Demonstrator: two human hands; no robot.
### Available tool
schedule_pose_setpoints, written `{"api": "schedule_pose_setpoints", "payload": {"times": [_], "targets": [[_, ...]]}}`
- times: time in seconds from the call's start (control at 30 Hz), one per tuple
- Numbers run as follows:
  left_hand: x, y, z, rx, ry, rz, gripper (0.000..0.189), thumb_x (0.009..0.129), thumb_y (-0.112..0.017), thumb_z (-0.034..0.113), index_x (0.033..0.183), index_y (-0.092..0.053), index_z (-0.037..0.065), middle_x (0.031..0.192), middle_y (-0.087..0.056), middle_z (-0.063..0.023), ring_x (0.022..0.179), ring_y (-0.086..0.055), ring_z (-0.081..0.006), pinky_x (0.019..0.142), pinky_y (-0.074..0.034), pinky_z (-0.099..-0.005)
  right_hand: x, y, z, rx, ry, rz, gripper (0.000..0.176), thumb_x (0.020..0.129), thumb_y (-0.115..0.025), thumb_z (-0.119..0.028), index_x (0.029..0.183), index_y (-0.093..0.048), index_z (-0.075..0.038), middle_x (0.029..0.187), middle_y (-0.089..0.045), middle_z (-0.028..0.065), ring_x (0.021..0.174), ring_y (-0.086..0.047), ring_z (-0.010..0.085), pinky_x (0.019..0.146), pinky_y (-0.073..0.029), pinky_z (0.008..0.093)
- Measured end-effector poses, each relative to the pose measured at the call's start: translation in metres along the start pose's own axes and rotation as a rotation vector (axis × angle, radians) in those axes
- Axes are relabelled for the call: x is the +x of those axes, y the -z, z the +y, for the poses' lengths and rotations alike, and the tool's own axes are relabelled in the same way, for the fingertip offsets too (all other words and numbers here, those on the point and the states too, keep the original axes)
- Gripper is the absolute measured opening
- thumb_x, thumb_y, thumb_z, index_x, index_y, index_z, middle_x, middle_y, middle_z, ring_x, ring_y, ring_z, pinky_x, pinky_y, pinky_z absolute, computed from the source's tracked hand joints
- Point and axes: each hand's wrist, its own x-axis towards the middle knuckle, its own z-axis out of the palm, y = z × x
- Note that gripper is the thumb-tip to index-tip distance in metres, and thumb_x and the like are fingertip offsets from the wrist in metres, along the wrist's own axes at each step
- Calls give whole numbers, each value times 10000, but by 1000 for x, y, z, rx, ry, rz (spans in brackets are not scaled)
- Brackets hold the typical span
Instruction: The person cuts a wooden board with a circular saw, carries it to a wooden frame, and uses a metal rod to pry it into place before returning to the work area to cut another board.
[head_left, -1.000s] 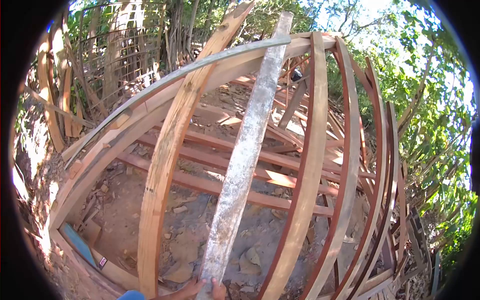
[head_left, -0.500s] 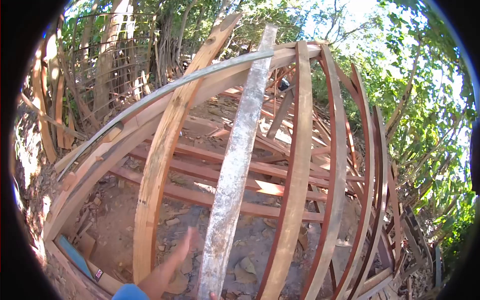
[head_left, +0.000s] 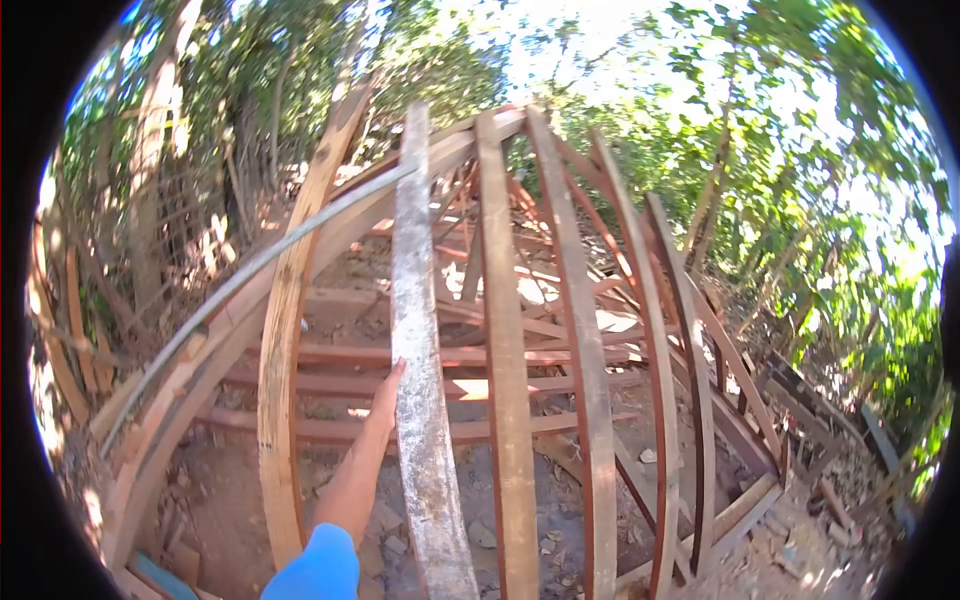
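Observation:
A long weathered board (head_left: 415,330) with whitish, flaking patches runs from the bottom centre up to the top rail of a wooden frame. My left hand (head_left: 388,396), below a blue sleeve, is at the board's left edge around mid-length; its thumb side shows against the edge and the other fingers are hidden behind the board. A light-brown curved beam (head_left: 283,380) stands to the left, and a brown curved rib (head_left: 505,380) is just to the right. My right hand is out of view.
More curved ribs (head_left: 590,400) fan out on the right. Reddish crossbars (head_left: 340,385) run behind the boards. A grey strip (head_left: 250,262) follows the frame's left curve. Scrap wood (head_left: 800,400) lies at right, a blue-green piece (head_left: 160,577) at lower left, with trees around.
My left hand has moved up from beside the board's lower part to its edge at mid-length. The view has shifted, so the frame appears further left. Fingertips at the board's lower end have left view.

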Motion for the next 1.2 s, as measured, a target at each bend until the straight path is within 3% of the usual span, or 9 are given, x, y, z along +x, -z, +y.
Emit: {"api": "schedule_pose_setpoints", "payload": {"times": [0.27,0.53,0.7,0.83,0.87,0.93,1.03,1.13,1.2], "targets": [[-102,-64,-61,-144,-3,-68,760,921,-565,592,1410,-463,19,1324,-591,-129,1115,-612,-251,992,-478,-396,-46,44,-6,-70,67,37,714,714,-769,-552,1124,-641,18,1058,-662,237,1032,-614,410,921,-461,474],[-256,-126,-157,-298,175,110,689,910,-601,567,1363,-517,54,1237,-634,-109,1083,-620,-247,952,-502,-398,-138,110,28,-132,63,172,711,702,-785,-540,1122,-634,13,1057,-656,231,1027,-608,410,918,-459,477],[-362,-162,-213,-304,247,95,703,918,-596,560,1414,-462,80,1296,-600,-99,1142,-581,-257,1004,-464,-398,-266,163,92,-198,51,316,709,695,-794,-532,1122,-629,10,1056,-653,227,1024,-605,411,916,-459,479],[-455,-247,-221,-32,270,137,850,959,-306,705,1532,-249,80,1524,-346,-99,1379,-360,-280,1161,-289,-394,-442,192,177,-280,-7,509,709,690,-802,-526,1121,-626,8,1056,-650,224,1022,-602,411,914,-458,481],[-444,-174,-284,-103,273,47,857,964,-261,711,1542,-204,82,1556,-287,-128,1402,-329,-284,1177,-263,-407,-487,198,198,-308,-34,570,708,688,-804,-525,1121,-625,7,1055,-650,223,1021,-602,411,914,-458,481],[-490,-226,-301,657,-252,-88,898,945,-210,739,1539,-195,66,1550,-282,-165,1368,-383,-329,1126,-355,-473,-574,222,242,-354,-101,670,708,685,-807,-522,1120,-623,6,1055,-648,221,1020,-600,411,913,-457,482],[-554,-315,-325,354,-191,-54,835,985,-145,670,1538,-182,46,1573,-233,-174,1410,-332,-330,1171,-290,-473,-671,264,324,-376,-179,807,708,681,-813,-517,1120,-620,4,1055,-646,219,1018,-598,411,912,-457,483],[-603,-391,-358,447,-377,-135,787,1006,-165,622,1537,-182,42,1578,-222,-174,1424,-306,-327,1194,-251,-450,-699,312,395,-375,-140,878,741,655,-819,-526,1145,-582,-23,1002,-594,212,989,-557,428,858,-458,493],[-590,-376,-387,811,-558,-310,775,1010,-198,607,1535,-187,37,1581,-217,-174,1431,-288,-334,1196,-238,-457,-709,361,415,-338,-25,970,762,652,-817,-545,1157,-586,-23,1010,-611,219,978,-573,418,874,-461,486]]}}
